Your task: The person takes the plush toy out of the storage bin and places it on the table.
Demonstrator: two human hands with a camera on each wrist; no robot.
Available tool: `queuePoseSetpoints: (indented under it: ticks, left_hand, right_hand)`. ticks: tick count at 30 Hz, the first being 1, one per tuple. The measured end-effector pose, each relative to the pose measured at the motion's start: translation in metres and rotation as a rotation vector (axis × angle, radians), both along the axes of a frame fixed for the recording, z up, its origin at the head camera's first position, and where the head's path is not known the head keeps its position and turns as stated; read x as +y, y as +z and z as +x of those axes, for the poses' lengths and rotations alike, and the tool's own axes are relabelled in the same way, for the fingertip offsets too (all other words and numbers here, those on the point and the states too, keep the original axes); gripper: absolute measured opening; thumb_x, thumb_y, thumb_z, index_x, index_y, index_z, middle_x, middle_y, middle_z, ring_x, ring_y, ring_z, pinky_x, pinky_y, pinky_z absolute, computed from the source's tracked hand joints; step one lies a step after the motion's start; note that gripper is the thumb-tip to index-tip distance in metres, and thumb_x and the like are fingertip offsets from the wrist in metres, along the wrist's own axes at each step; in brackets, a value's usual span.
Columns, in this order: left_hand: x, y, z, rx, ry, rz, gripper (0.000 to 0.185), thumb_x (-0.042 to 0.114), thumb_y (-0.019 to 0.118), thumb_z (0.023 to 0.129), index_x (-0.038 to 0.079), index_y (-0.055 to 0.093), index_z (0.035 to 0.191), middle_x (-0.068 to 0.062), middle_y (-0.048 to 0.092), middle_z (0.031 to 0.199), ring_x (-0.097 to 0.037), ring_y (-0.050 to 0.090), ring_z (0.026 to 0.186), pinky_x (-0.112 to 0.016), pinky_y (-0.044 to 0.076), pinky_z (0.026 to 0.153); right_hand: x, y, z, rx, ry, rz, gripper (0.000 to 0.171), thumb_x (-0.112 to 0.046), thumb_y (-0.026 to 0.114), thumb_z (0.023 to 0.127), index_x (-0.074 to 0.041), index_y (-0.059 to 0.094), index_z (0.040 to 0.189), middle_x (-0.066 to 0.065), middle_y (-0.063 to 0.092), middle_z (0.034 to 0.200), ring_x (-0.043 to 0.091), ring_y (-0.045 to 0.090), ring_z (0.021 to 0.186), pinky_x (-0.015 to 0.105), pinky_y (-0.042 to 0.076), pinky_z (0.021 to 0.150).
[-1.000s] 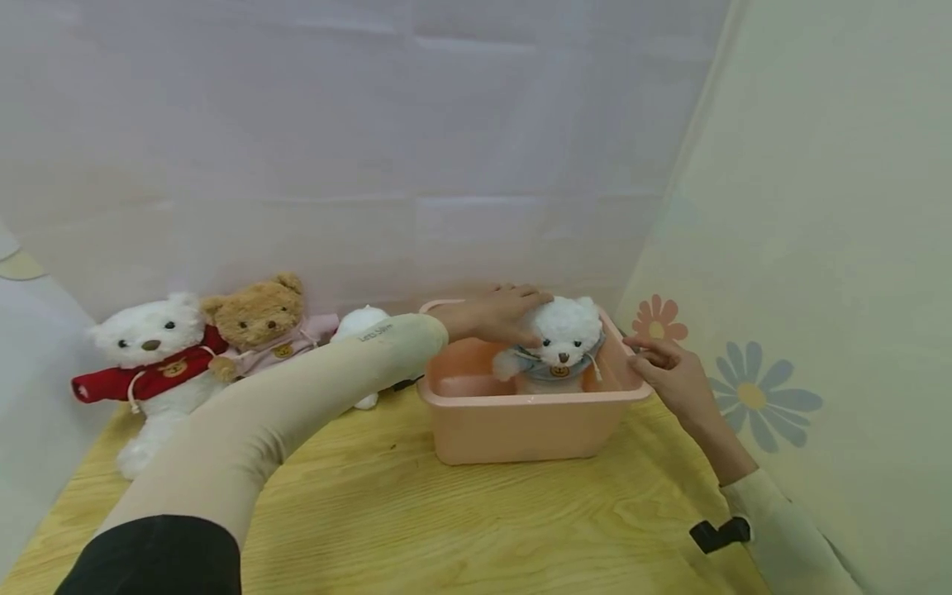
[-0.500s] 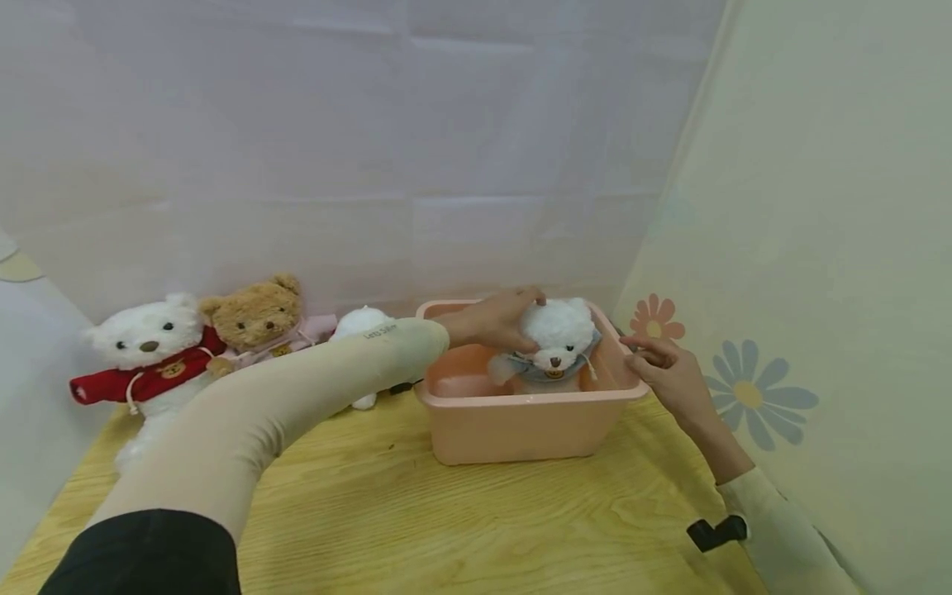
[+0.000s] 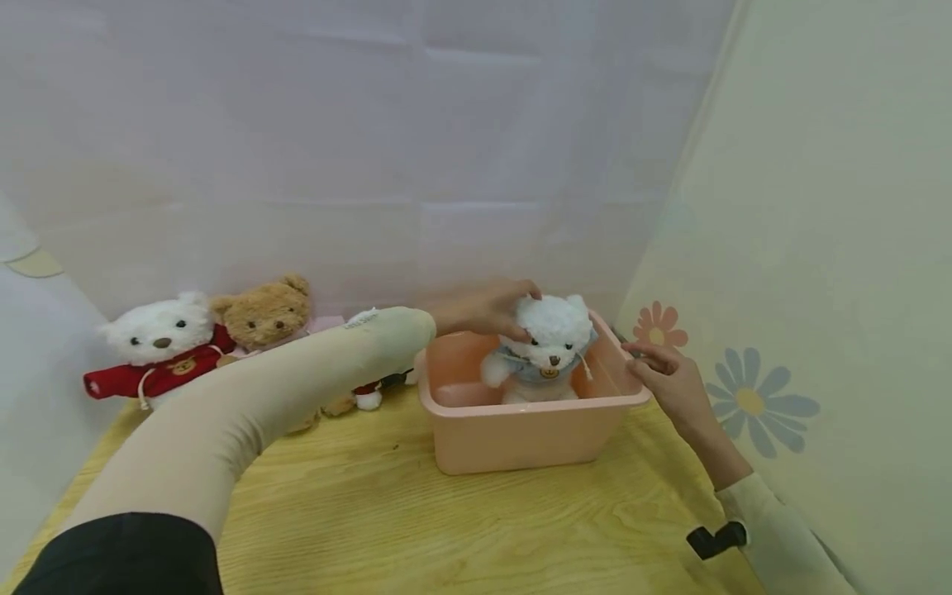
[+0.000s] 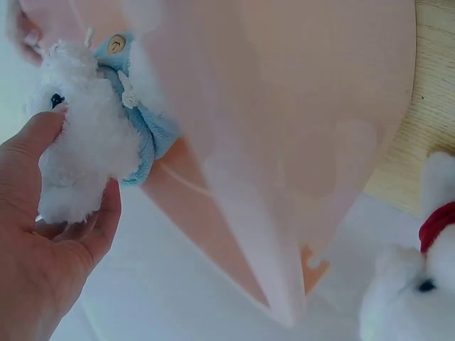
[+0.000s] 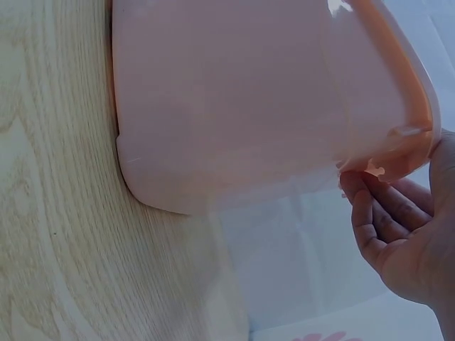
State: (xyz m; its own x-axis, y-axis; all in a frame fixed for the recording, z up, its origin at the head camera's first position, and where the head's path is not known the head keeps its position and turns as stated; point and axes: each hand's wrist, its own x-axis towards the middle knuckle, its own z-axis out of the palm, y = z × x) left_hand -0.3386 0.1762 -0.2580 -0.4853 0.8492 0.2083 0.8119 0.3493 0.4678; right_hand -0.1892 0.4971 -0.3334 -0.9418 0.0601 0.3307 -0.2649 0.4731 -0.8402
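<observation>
A small white teddy bear [image 3: 554,322] in a light blue hoodie sits upright in a pink plastic basin [image 3: 521,440], toward its right side. My left hand [image 3: 491,309] grips the bear's head from the left. In the left wrist view its thumb [image 4: 44,131] lies beside the bear's eye, with the fingers around the back of the head. At the basin's right end, my right hand [image 3: 673,384] holds the rim. The right wrist view shows the curled fingers [image 5: 387,213] under that rim, with the thumb side at its outer edge.
Left of the basin, a white bear [image 3: 159,335] in red and a brown bear [image 3: 260,318] lean against the back curtain [image 3: 476,240]. Another white bear [image 4: 405,291] is mostly behind my left sleeve [image 3: 297,397]. The wooden table [image 3: 416,529] extends in front; a flowered wall [image 3: 840,330] stands right.
My left hand's fingers have gone from lying spread by the bear's head to curling round it. The bear has shifted slightly left and up. My right hand stays at the rim.
</observation>
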Motion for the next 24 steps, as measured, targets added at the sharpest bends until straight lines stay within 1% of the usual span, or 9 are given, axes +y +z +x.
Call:
queuePoseSetpoints:
  ticks: [7,9,14,16,18,20,21,23,24]
  left_hand:
    - [-0.01,0.017,-0.002,0.043,0.045,0.057,0.06,0.027,0.087,0.084,0.005,0.062,0.134,-0.006,0.065,0.126,-0.015,0.062,0.103,-0.027,0.051,0.084]
    - [-0.013,0.021,-0.002,0.039,0.044,0.08,0.059,0.026,0.087,0.084,0.005,0.062,0.133,-0.006,0.065,0.125,-0.014,0.063,0.102,-0.027,0.052,0.083]
    - [-0.022,0.029,-0.001,0.038,0.022,0.164,0.054,0.019,0.088,0.083,0.004,0.066,0.13,-0.006,0.067,0.123,-0.015,0.064,0.102,-0.028,0.052,0.084]
    - [-0.026,0.032,-0.002,0.044,0.017,0.195,0.054,0.017,0.088,0.083,0.004,0.066,0.13,-0.007,0.067,0.124,-0.014,0.064,0.103,-0.028,0.052,0.085]
    - [-0.03,0.036,-0.002,0.069,0.019,0.225,0.054,0.016,0.088,0.083,0.003,0.066,0.131,-0.007,0.068,0.124,-0.015,0.065,0.103,-0.028,0.052,0.085]
    - [-0.031,0.04,-0.002,0.106,0.008,0.263,0.053,0.013,0.086,0.084,0.002,0.065,0.132,-0.009,0.068,0.125,-0.016,0.065,0.104,-0.028,0.052,0.086]
    - [-0.032,0.043,-0.002,0.138,0.0,0.288,0.052,0.013,0.086,0.085,0.001,0.065,0.132,-0.01,0.068,0.125,-0.016,0.066,0.105,-0.027,0.052,0.087]
    - [-0.034,0.048,-0.002,0.191,-0.014,0.347,0.049,0.011,0.083,0.087,0.0,0.064,0.131,-0.011,0.068,0.125,-0.017,0.066,0.106,-0.027,0.051,0.088]
    - [-0.035,0.052,-0.002,0.213,-0.023,0.381,0.048,0.011,0.082,0.088,-0.001,0.065,0.131,-0.011,0.068,0.125,-0.016,0.066,0.106,-0.027,0.051,0.089]
  right_hand:
    - [0.002,-0.001,-0.008,-0.004,-0.021,0.006,0.045,-0.025,0.069,0.1,0.001,0.063,0.137,0.004,0.073,0.109,0.01,0.061,0.104,0.018,0.049,0.084]
    - [0.004,-0.001,-0.01,-0.009,-0.026,0.015,0.044,-0.025,0.069,0.1,0.0,0.063,0.136,0.005,0.073,0.107,0.009,0.061,0.095,0.019,0.048,0.077]
    - [0.013,-0.003,-0.012,-0.016,-0.066,0.08,0.043,-0.027,0.068,0.101,-0.003,0.065,0.136,0.007,0.074,0.107,0.01,0.059,0.089,0.028,0.042,0.065]
    - [0.019,-0.003,-0.012,-0.019,-0.085,0.096,0.044,-0.028,0.067,0.101,-0.003,0.065,0.137,0.006,0.073,0.11,0.009,0.061,0.098,0.025,0.044,0.07]
    - [0.026,-0.003,-0.012,-0.022,-0.102,0.107,0.044,-0.03,0.066,0.102,-0.004,0.065,0.137,0.005,0.073,0.111,0.008,0.061,0.1,0.022,0.046,0.074]
    - [0.036,-0.001,-0.008,-0.026,-0.121,0.128,0.045,-0.031,0.065,0.102,-0.004,0.064,0.138,0.001,0.073,0.112,0.005,0.06,0.099,0.021,0.046,0.073]
    - [0.041,0.0,-0.005,-0.032,-0.123,0.135,0.045,-0.032,0.065,0.102,-0.005,0.063,0.139,0.0,0.072,0.112,0.003,0.059,0.094,0.022,0.047,0.069]
    - [0.051,0.001,0.0,-0.045,-0.135,0.13,0.045,-0.032,0.065,0.102,-0.007,0.063,0.139,-0.003,0.072,0.109,0.002,0.055,0.072,0.026,0.044,0.055]
    - [0.055,0.002,0.004,-0.05,-0.141,0.137,0.046,-0.033,0.065,0.102,-0.007,0.063,0.14,-0.004,0.072,0.109,0.0,0.054,0.071,0.027,0.042,0.054]
